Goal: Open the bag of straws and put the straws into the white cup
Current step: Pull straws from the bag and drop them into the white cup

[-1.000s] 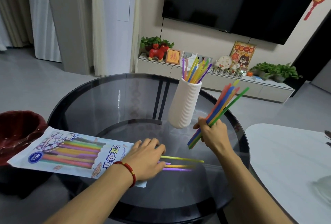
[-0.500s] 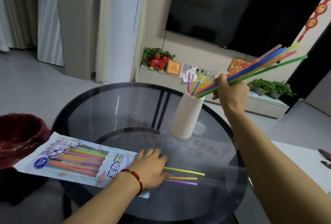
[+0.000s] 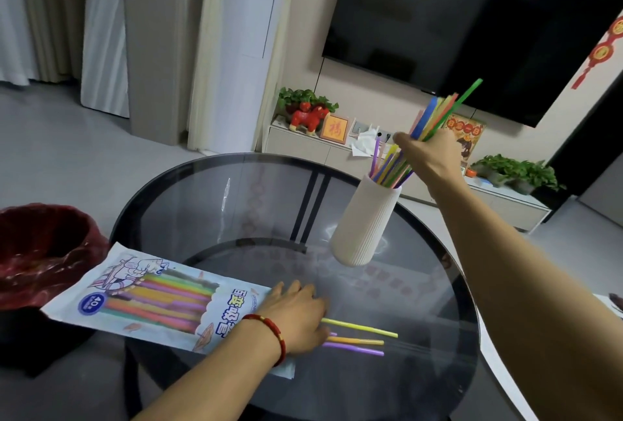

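Observation:
A ribbed white cup [image 3: 364, 221] stands on the round glass table [image 3: 236, 205] with several coloured straws in it. My right hand [image 3: 429, 156] is above the cup's mouth, closed around a bundle of straws [image 3: 438, 114] whose lower ends reach into the cup. The printed straw bag [image 3: 151, 299] lies flat at the table's left front, with straws still inside. My left hand [image 3: 296, 316] rests flat on the bag's open end. Three loose straws [image 3: 360, 336] stick out from under it onto the glass.
A dark red bin [image 3: 40, 252] stands left of the table beside the bag. A white table edge [image 3: 505, 370] shows at the lower right. Behind are a low TV cabinet [image 3: 303, 147] with ornaments and plants, and a wall-mounted TV [image 3: 472, 23].
My right hand lifted the straw bundle from beside the cup to above it, then tilted it down so the lower ends enter the cup. My left hand stayed on the bag.

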